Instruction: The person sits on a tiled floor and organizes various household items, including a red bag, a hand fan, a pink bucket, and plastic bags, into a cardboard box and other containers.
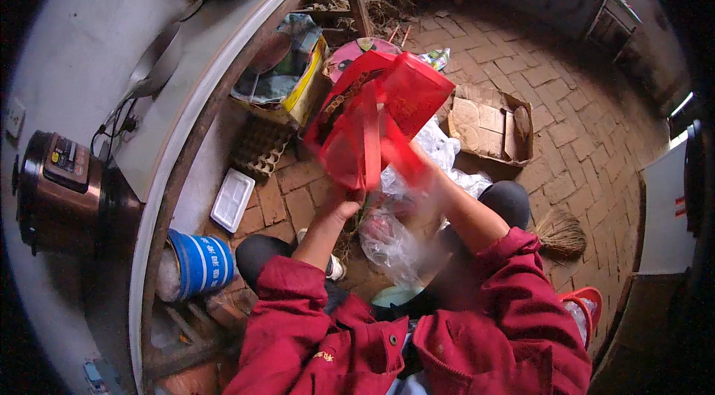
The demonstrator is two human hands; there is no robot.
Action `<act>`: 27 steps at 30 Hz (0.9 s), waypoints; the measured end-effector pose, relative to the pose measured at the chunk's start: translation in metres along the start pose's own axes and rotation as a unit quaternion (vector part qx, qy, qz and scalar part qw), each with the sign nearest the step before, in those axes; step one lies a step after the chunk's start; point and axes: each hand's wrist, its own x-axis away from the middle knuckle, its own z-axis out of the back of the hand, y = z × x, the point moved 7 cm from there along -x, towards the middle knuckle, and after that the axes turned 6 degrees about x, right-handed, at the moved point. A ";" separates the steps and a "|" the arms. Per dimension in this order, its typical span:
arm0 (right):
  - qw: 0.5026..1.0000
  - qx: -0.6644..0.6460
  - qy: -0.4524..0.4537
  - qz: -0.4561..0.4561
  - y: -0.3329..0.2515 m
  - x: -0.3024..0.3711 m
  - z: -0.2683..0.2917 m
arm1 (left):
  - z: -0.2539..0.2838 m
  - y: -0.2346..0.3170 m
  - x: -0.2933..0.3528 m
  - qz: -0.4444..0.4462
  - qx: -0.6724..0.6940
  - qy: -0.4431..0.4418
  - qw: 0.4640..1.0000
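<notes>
A worn brick floor (588, 119) spreads around a person in a maroon jacket (484, 350), knees bent beside a white-edged table (153, 149). At the centre, a red bag (410, 93) with a long strap is held up in front of the body, above a spread of clear plastic bags (387, 242). An open cardboard box (529, 127) sits beyond the bag to the right; to the left, a blue-and-white bucket (205, 261), an egg tray (257, 143) and a white foam tray (232, 201) line the table's side. The left hand (347, 203) appears closed on the bag's near edge, by the strap. The right hand (415, 160), blurred and partly covered by red material, is at the bag's right side; whether its fingers grip cannot be told. The step in hand looks to be handling and arranging the bag in mid-air. The next move seems to call for a steady left hold, with the right hand free of the loose folds.
</notes>
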 end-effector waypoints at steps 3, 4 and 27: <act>0.980 -0.121 0.140 -0.069 0.029 -0.003 0.068 | -0.057 -0.035 -0.002 0.070 -0.141 -0.083 0.984; 0.979 -0.126 0.141 -0.081 0.032 -0.001 0.077 | -0.075 -0.032 0.006 0.077 -0.147 -0.094 0.982; 0.946 -0.060 -0.014 -0.317 0.030 0.031 0.028 | -0.029 -0.016 -0.002 0.076 -0.159 -0.089 0.980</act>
